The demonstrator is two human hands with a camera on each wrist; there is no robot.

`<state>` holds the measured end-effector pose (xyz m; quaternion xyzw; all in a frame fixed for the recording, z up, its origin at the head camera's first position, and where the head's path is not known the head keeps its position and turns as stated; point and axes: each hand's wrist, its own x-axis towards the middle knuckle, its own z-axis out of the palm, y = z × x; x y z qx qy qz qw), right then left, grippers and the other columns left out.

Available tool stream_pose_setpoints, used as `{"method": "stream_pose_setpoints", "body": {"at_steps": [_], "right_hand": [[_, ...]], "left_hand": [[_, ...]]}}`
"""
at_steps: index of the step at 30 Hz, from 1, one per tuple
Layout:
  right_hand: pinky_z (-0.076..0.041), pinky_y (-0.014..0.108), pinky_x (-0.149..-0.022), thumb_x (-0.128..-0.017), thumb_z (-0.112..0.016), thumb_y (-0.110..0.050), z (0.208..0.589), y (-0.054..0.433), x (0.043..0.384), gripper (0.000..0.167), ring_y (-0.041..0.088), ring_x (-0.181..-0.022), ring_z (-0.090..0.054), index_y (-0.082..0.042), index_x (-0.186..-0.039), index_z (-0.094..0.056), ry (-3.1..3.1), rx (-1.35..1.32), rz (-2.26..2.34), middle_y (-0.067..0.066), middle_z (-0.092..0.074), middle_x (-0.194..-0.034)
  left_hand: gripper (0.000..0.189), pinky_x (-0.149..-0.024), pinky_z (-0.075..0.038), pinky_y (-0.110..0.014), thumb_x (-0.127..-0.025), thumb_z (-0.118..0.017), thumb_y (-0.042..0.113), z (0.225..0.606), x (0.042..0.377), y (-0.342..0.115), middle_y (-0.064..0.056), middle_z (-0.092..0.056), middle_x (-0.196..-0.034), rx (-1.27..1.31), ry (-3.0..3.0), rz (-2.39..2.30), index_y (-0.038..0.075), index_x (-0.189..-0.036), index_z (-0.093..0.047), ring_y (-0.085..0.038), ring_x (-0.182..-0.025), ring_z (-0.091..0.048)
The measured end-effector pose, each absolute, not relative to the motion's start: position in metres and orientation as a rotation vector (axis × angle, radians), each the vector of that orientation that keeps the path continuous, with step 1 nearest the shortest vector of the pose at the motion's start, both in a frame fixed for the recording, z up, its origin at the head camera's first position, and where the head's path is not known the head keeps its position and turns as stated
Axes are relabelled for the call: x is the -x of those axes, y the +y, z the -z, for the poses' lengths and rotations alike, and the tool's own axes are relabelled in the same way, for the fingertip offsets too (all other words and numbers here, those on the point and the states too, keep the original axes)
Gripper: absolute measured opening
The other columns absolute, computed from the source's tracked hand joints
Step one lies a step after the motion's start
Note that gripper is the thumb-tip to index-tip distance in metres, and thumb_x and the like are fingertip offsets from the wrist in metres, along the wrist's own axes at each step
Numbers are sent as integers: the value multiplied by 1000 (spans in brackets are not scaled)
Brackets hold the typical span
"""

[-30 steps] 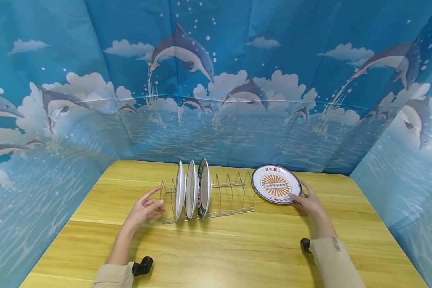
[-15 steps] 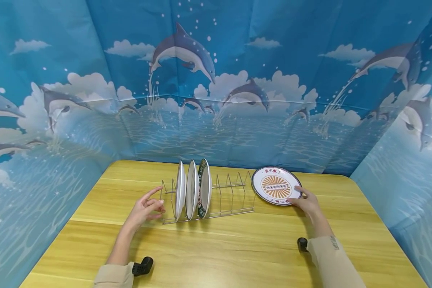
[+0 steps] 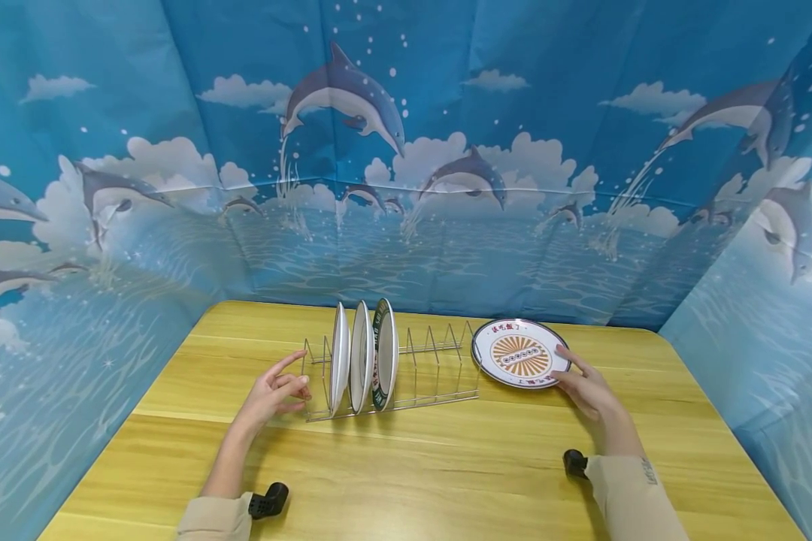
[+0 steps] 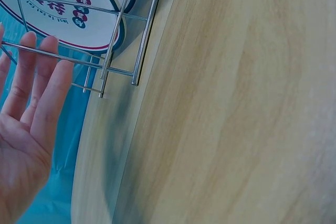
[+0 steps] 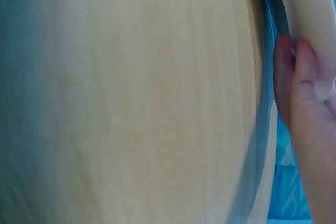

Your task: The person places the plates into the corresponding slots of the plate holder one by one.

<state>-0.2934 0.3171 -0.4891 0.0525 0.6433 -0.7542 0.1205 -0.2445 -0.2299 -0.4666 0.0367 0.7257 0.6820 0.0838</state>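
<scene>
On my feed, the right hand (image 3: 590,394) grips a plate (image 3: 521,355) by its right rim as the loosely extended left hand (image 3: 271,394) touches the wire rack's (image 3: 440,400) left end, presumably steadying it.

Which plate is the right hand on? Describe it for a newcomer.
On the yellow wooden table stands a wire rack holding three upright plates. At the rack's right end, the right hand grips a white plate by its edge. Unlike those three, it faces up in the head view, showing an orange sunburst.
</scene>
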Motion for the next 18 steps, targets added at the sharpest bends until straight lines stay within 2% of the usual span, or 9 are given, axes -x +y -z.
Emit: {"method": "stream_pose_setpoints", "body": {"at_steps": [2, 4, 7, 10, 13, 18], "right_hand": [[-45, 13, -83, -91, -49, 3, 488, 317, 292, 71, -3, -94, -49, -9, -147, -6, 1841, -120, 2231, 19, 17, -149], [-45, 13, -83, -91, -49, 4, 486, 317, 291, 72, -2, -94, -50, -11, -147, -6, 1826, -116, 2248, 19, 11, -148], [-48, 17, -82, -91, -50, 4, 482, 317, 289, 75, 3, -91, -56, -15, -148, -6, 1797, -114, 2275, 24, -15, -140], [-52, 26, -81, -90, -50, 6, 479, 317, 287, 78, 12, -89, -62, -19, -148, -6, 1715, -81, 2328, 15, -42, -119], [-53, 30, -78, -89, -49, 10, 477, 316, 284, 79, 18, -87, -64, -22, -148, -8, 1641, -23, 2389, 7, -53, -105], [-54, 28, -76, -87, -47, 15, 470, 311, 280, 74, 16, -87, -63, -24, -146, -22, 1660, 129, 2495, 4, -59, -101]], "left_hand": [[59, -79, -52, -45, -90, -59, 19, 466, 244, -230, 1, -64, -79, -110, 2169, -2036, 14, -142, -31, -15, -77, -61], [58, -79, -52, -46, -90, -59, 19, 466, 244, -230, 1, -64, -78, -99, 2171, -2039, 15, -141, -32, -15, -77, -61], [58, -79, -52, -46, -89, -60, 20, 465, 243, -229, 1, -64, -78, -87, 2169, -2040, 16, -141, -33, -16, -77, -61], [59, -80, -52, -46, -89, -60, 20, 464, 243, -230, 0, -64, -79, -82, 2168, -2042, 16, -141, -33, -16, -78, -61], [59, -80, -52, -46, -89, -60, 20, 465, 243, -230, 1, -64, -78, -78, 2165, -2042, 17, -141, -33, -16, -78, -61], [59, -80, -52, -46, -90, -59, 20, 466, 243, -230, 3, -64, -78, -99, 2161, -2040, 15, -142, -32, -15, -78, -61]]}}
